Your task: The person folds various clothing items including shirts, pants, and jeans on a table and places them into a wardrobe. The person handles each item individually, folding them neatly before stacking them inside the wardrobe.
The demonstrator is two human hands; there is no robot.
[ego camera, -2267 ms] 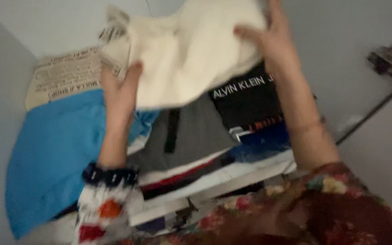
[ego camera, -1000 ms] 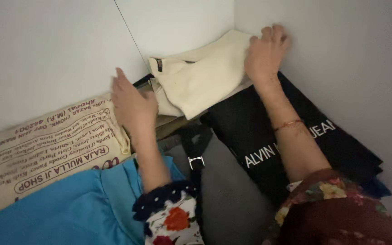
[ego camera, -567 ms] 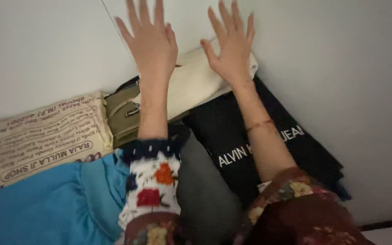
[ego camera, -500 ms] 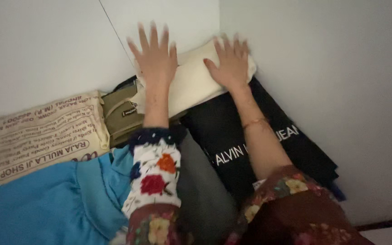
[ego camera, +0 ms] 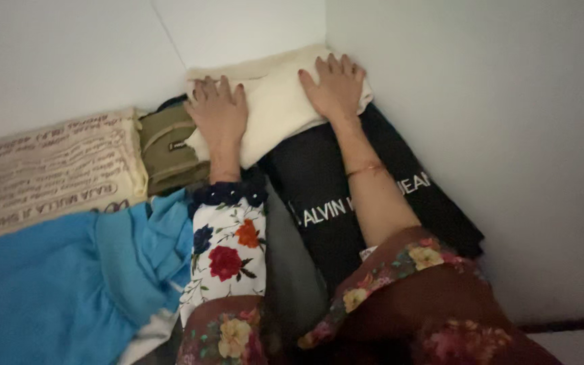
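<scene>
Two flat hands now press down on the cream folded cloth [ego camera: 275,108], which sits in the corner of the white walls [ego camera: 474,101]; half a second ago they were lifted higher. Beside the cloth lie a blue fabric [ego camera: 55,284], a black bag [ego camera: 332,196] and a small olive pouch [ego camera: 167,145]. Left hand [ego camera: 219,111] and right hand [ego camera: 336,88] lie open-palmed, grasping nothing.

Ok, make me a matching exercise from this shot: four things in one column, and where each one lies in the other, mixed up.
Things:
1. cream folded cloth
2. olive pouch
3. black bag
4. blue fabric

Places:
A. bottom left of the picture
B. under both hands, in the corner
C. along the right wall, under the right forearm
D. just left of the left hand

Pairs: 1-B, 2-D, 3-C, 4-A
</scene>
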